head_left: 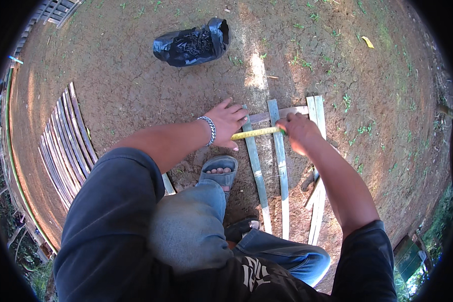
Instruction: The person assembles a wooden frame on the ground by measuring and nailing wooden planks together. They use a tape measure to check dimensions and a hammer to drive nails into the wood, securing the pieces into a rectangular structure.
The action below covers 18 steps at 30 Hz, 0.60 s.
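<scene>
My left hand [225, 124] has its fingers spread, with the fingertips at a greenish bamboo slat [254, 156]. A yellow tape measure [256, 133] stretches from beside its thumb across that slat and a second bamboo slat [279, 161] to my right hand [301, 132]. The right fingers are closed around the tape's other end, where a bit of green shows; they hide most of it. Under both hands runs a crosswise bamboo strip [264, 117], lying across the long slats. Two more slats [317, 113] lie side by side, partly behind my right forearm.
A black plastic bag [194, 44] holding small dark pieces lies on the dirt ahead. Several bamboo strips [68, 136] are spread in a row at left. A short wood piece [313, 194] lies near the right slats. My sandalled foot [220, 170] stands close to the frame.
</scene>
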Each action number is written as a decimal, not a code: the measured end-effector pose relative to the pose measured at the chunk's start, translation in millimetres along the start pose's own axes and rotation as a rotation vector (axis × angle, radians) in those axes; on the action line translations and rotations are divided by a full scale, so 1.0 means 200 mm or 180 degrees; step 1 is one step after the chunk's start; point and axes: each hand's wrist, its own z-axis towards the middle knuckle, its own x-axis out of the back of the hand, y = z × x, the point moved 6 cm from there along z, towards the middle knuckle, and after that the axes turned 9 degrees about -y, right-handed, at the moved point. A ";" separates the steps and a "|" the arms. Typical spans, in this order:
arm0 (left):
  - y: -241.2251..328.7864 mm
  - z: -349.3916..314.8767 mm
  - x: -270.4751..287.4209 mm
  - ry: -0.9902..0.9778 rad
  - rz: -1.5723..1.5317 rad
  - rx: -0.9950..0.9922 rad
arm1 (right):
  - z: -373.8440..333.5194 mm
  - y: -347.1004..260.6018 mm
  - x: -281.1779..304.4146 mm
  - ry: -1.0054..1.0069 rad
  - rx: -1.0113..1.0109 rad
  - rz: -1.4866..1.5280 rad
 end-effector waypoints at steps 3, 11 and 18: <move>0.00 -0.05 0.01 -0.0102 -0.0159 0.0136 | -0.18 -0.25 -0.02 -0.0173 0.0357 0.0103; 0.01 0.04 0.08 -0.0413 -0.0283 0.0102 | -0.36 -0.69 -0.60 -0.0600 0.1142 0.2089; 0.06 -0.01 0.01 -0.0313 0.0059 0.0367 | -0.31 -0.09 -0.73 -0.0649 0.0369 0.3438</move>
